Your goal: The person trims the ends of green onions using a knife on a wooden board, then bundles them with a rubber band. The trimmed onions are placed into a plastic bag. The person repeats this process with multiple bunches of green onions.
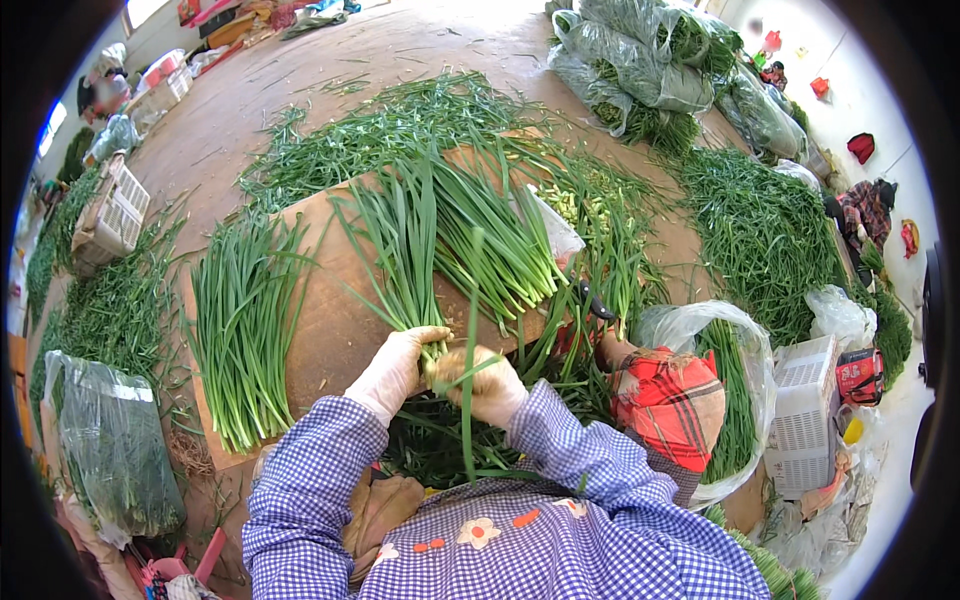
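Observation:
My left hand (pixel 392 372), in a pale glove, is closed around the lower ends of a bunch of garlic chives (pixel 408 235), whose leaves fan away from me over the board. Right beside it, my right hand (pixel 488 386), in a soiled glove, has its fingers pinched together at the stem ends. A single long chive blade (pixel 468 400) stands out in front of these fingers. On the brown board (pixel 335 325), one loose pile of chives (pixel 240 335) lies at the left. Another pile (pixel 500 245) lies just right of the held bunch.
A black handle (pixel 594 301) shows by the right pile. Loose greens (pixel 390 125) cover the floor beyond the board. Bagged chives (pixel 115 445) stand left; an open plastic bag (pixel 750 390) and a grey crate (pixel 805 415) stand right. Red plaid cloth (pixel 665 410) is near my right arm.

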{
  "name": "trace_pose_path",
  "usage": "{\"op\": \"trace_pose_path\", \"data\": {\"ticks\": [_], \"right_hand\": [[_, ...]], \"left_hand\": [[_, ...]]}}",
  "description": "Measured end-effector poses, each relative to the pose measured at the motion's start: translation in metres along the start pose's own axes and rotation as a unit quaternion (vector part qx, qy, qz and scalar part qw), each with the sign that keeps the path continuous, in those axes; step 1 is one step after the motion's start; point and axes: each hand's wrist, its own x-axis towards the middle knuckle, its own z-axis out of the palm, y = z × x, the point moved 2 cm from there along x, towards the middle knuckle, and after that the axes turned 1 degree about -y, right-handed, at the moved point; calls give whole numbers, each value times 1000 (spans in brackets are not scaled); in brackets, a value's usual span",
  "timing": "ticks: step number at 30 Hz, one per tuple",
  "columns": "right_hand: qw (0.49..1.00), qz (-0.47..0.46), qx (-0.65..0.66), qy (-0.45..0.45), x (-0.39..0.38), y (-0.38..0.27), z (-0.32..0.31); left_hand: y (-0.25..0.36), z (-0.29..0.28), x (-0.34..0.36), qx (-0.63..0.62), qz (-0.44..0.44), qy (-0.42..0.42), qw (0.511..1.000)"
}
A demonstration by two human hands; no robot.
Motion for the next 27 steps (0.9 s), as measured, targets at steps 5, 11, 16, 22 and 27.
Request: {"op": "trace_pose_path", "data": {"ticks": [5, 11, 16, 22, 27], "right_hand": [[811, 304, -36, -499, -52, -19, 20], [819, 395, -284, -304, -54, 2, -48], [864, 294, -407, -20, 1, 31, -66], [849, 509, -129, -53, 0, 73, -65], [791, 503, 262, 231, -29, 76, -72]], "left_hand": [[26, -5, -3, 2, 140, -52, 989], [66, 3, -31, -63, 241, -199, 948], [48, 13, -22, -55, 199, -148, 967], [17, 2, 0, -71, 94, 5, 993], [6, 5, -3, -34, 39, -28, 998]]}}
